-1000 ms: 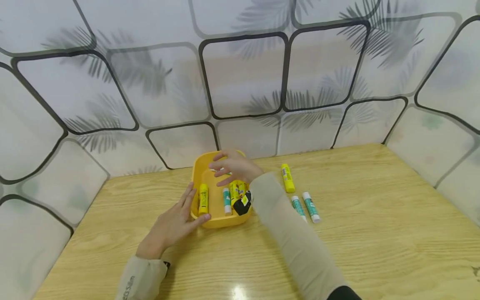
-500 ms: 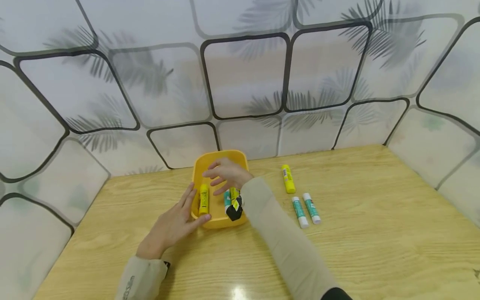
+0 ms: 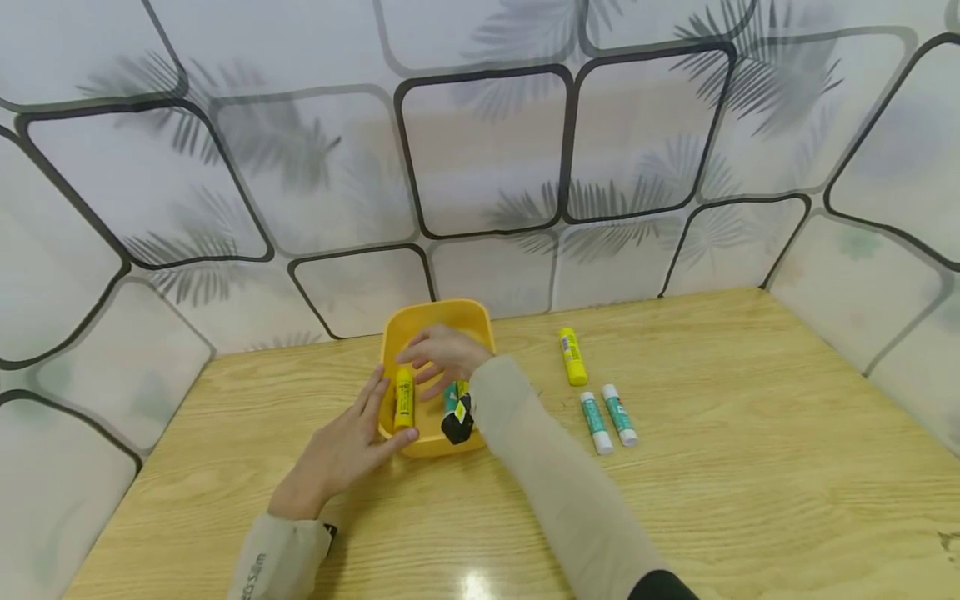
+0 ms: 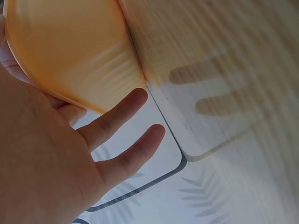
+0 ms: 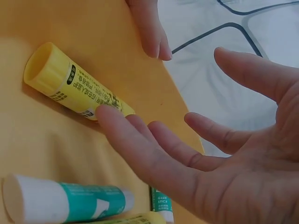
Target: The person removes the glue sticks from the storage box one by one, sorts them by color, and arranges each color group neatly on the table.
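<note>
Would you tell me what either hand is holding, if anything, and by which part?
Nothing looks held: the right hand is open over the yellow bin; the left hand rests spread against its rim.

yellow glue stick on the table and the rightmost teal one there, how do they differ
The yellow glue stick has yellow ends; the teal glue stick has white ends. The yellow one looks thicker than the teal one, and lies nearer the back edge. Both lie on the table, outside the tub.
</note>
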{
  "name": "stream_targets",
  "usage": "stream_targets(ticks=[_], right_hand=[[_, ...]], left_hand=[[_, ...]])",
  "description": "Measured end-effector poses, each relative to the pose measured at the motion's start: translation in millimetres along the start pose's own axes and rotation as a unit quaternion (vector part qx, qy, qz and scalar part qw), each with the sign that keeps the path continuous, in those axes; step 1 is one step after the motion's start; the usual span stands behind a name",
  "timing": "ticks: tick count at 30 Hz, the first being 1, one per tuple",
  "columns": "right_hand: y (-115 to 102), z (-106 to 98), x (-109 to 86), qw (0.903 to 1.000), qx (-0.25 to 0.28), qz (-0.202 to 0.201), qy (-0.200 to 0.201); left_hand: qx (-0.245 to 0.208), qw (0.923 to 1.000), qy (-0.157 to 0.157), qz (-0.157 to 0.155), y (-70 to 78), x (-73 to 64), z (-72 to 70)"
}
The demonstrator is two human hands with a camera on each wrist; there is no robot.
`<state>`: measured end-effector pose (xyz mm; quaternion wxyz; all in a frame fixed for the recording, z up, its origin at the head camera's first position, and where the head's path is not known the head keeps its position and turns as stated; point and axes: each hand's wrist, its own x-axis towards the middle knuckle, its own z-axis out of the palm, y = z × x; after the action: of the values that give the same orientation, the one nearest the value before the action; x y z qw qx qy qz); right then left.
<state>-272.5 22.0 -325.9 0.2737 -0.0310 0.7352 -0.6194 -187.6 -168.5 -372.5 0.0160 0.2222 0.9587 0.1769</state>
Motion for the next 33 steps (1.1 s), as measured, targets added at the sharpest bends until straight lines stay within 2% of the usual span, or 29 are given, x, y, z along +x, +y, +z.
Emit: stream_targets(ticks=[12,16,22,33], right_hand=[[1.7,7.3,5.9,0.9996,0.012,0.023,-0.01],[2.4,6.5,8.5,0.9987,0.017,0.048,-0.009],[4.2,4.5,14.8,0.9947,0.019,0.095,-0.032],[14.0,-0.7,21.7,0.9892,0.085,0.093,-0.076]], left_hand=[[0.002,1.0,0.002,0.0,-3.4,-1.1,1.4],[0.002,1.0,0.0,0.001,-2.9,-0.1,2.3],[-0.001,1.0,-0.003,0.004,-3.1,1.3,1.2],[-0.006,1.0,-0.005,-0.001,-4.7,2.4,2.5]])
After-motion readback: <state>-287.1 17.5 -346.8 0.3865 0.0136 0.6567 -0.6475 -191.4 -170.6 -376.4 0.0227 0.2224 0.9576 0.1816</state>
